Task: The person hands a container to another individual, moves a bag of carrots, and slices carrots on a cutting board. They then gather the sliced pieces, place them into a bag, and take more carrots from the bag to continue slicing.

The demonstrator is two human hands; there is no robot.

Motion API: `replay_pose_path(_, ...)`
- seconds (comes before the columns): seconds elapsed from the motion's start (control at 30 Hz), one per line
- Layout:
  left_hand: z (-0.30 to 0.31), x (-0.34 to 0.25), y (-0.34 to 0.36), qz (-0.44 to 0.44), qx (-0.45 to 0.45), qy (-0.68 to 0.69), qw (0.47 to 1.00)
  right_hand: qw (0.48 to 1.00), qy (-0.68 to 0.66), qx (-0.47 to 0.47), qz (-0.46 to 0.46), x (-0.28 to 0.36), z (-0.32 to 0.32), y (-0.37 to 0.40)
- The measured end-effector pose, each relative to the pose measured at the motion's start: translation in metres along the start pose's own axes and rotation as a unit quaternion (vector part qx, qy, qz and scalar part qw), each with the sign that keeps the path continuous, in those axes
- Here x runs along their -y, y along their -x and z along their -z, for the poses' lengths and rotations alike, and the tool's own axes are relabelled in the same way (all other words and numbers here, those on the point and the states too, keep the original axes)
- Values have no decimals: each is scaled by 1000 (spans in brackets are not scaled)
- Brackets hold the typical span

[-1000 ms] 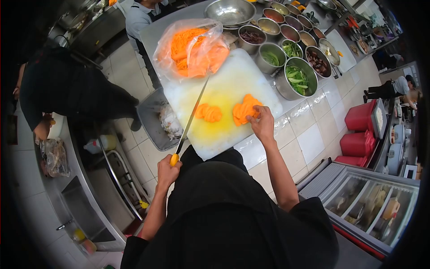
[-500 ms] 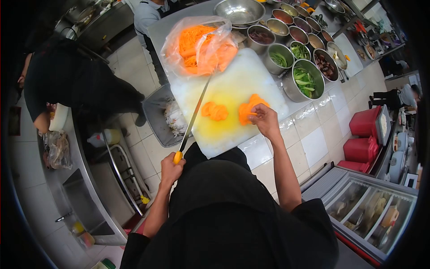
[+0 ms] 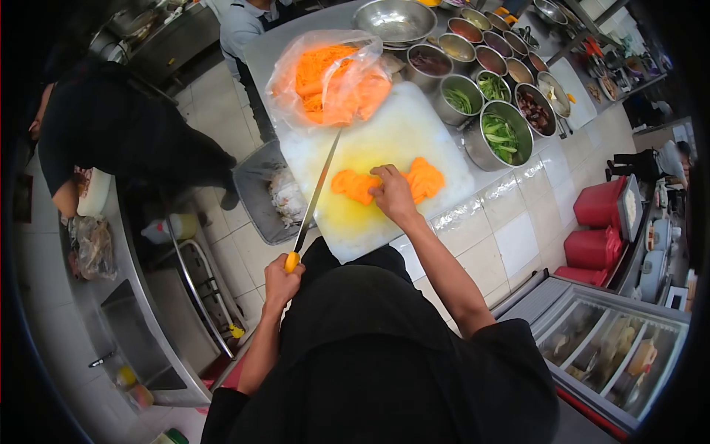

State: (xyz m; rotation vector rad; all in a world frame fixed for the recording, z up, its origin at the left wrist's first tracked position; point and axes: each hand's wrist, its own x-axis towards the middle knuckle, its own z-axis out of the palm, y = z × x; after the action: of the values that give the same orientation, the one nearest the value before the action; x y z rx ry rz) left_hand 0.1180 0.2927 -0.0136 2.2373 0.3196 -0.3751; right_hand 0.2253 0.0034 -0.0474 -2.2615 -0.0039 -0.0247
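Holding a knife (image 3: 314,196) by its yellow handle, the left hand (image 3: 282,280) is shut tight around it, just off the board (image 3: 392,129). The right hand (image 3: 392,194) lies on the carrots (image 3: 427,177), fingers bent; a real grip cannot be told. A bag (image 3: 329,74) sits past the knife tip.

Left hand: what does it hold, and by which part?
The left hand holds a knife by its yellow handle.
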Motion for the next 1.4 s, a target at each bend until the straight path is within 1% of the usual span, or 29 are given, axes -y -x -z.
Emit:
replay_pose_path(0.07, 1, -2, 0, 0, 2, -1, 1000, 998, 2, -67, 8, 7, 4, 5)
replay_pose_path(0.1, 1, -3, -1, -2, 0, 2, 1000, 998, 3, -68, 6, 0, 9, 6)
replay_pose_path(0.17, 2, -1, -1, -3, -2, 5, 1000, 979, 76, -162, 100, -23, 30, 9)
replay_pose_path(0.2, 3, 1, -3, -7, -3, 3, 1000, 979, 76, -161, 101, -27, 43, 12)
replay_pose_path(0.27, 3, 1, -4, -10, -4, 1, 1000, 990, 71, -117, -28, -30, 71, 18)
replay_pose_path(0.3, 3, 1, -4, -15, -2, -2, 1000, 990, 70, -117, -28, -27, 80, 19)
replay_pose_path(0.37, 2, 0, -5, -21, 3, -7, 1000, 992, 72, -35, -98, -23, 95, 20)
replay_pose_path(0.5, 0, -1, -8, -21, 10, 2, 1000, 993, 58, -24, -101, -30, 97, 23)
replay_pose_path(0.57, -1, -1, -8, -18, 12, 6, 1000, 996, 62, -50, -33, -39, 88, 25)
replay_pose_path(0.7, 0, -6, -6, -7, 16, 1, 1000, 996, 59, -65, -34, -34, 86, 26)
replay_pose_path(0.77, 0, -6, -6, -4, 15, 0, 1000, 995, 63, -18, -78, -28, 91, 25)
replay_pose_path(0.83, -2, 0, -6, -18, 11, -5, 1000, 995, 69, -15, -72, -34, 91, 24)
replay_pose_path(0.9, -2, -1, -7, -12, 12, -2, 1000, 995, 74, -11, -65, -34, 92, 21)
replay_pose_path(1.0, -2, -2, -5, -6, 12, -1, 1000, 995, 59, -8, -82, -34, 94, 18)
replay_pose_path(1.07, -1, -1, -4, -7, 9, -3, 1000, 994, -1, 4, -107, -42, 93, 17)
replay_pose_path(1.1, -1, -1, -4, -5, 10, -2, 1000, 994, -1, 5, -106, -45, 95, 16)
replay_pose_path(1.17, -1, -1, -4, -3, 9, -1, 1000, 985, -114, 7, -129, -50, 98, 13)
replay_pose_path(1.2, -1, -1, -4, -10, 4, -2, 1000, 985, -115, 9, -127, -53, 99, 10)
replay_pose_path(1.27, 0, -1, -3, -14, -4, -5, 1000, 963, -216, 85, -140, -51, 101, 3)
replay_pose_path(1.33, 1, -2, -4, 5, 10, 3, 1000, 965, -211, 93, -124, -37, 88, 1)
replay_pose_path(1.4, 1, -3, -5, 1, 10, 1, 1000, 968, -205, 97, -108, -20, 71, -4)
